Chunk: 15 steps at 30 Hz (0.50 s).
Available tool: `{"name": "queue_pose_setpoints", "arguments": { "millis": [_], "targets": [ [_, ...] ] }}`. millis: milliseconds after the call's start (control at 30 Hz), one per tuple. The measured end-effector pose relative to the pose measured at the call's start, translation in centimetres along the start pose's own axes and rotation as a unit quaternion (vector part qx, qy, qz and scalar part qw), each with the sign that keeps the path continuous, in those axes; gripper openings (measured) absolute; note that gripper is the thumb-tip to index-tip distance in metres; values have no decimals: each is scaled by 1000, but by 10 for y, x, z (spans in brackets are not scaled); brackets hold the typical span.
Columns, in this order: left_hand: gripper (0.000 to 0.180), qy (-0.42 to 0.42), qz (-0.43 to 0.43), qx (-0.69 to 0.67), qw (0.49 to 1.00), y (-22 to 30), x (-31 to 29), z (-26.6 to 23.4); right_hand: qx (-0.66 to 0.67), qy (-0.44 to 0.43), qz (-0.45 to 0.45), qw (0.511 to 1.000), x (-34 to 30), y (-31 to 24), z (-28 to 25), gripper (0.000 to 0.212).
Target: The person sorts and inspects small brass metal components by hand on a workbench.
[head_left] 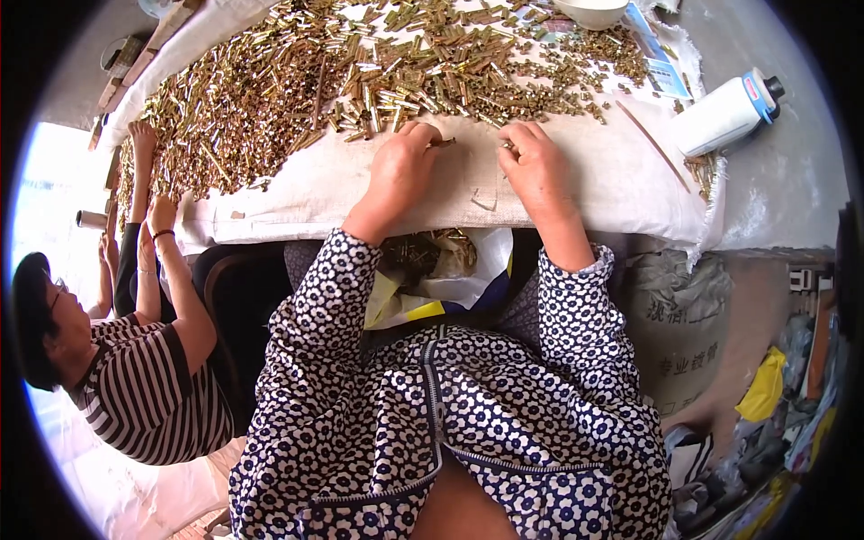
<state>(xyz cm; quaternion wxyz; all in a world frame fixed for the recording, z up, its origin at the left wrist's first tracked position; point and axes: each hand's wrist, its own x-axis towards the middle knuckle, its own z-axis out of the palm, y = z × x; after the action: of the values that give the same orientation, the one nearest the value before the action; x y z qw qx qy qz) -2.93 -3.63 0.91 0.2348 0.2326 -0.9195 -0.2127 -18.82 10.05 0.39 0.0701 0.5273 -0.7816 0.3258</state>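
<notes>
A: Where does the near edge run?

B: Right in front of the person's body. The pale cloth [621, 184] drapes over it, and both forearms cross it. Just below, between the sleeves, an open bag [493, 263] shows some brass-coloured bits inside.

A: And room to move?

B: A bare strip of cloth lies between the hands and back to that edge. More opens on the right, as far as a thin stick [654, 148] slanting toward the near right corner; a white bottle [720, 117] sits beyond it. On the far side, the brass pile [225, 108] begins just past the fingertips. Leftward it spreads down close to the edge, by a co-worker [153, 369] in a striped top.

A: What is the left hand [404, 169] doing?

B: Pinching a small brass piece [445, 141] at its fingertips, near the front of the pile. Whether the piece touches the cloth, I can't tell.

A: Which way does it point?

B: Sideways. Its long axis runs roughly along the table edge, the free end toward the right hand [538, 169] and tipped slightly away from the body.

A: And that right hand?

B: Fingers curled, thumb drawn in close. Something glints at the tips, too small for me to say whether it's gripped.
</notes>
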Motion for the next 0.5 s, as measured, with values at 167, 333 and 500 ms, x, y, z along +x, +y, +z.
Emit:
{"name": "queue_pose_setpoints", "arguments": {
  "millis": [167,333,500],
  "targets": [
    [15,-30,-113,-306,945,-4,-24,-10,341,-88,121,928,-8,-16,7,12],
    [10,-50,-168,-390,904,5,-36,-20,439,-103,89,888,-11,-30,10,9],
    [6,-80,-219,-447,863,8,-41,-23,487,-121,138,854,-12,-36,12,10]
  ]
}}
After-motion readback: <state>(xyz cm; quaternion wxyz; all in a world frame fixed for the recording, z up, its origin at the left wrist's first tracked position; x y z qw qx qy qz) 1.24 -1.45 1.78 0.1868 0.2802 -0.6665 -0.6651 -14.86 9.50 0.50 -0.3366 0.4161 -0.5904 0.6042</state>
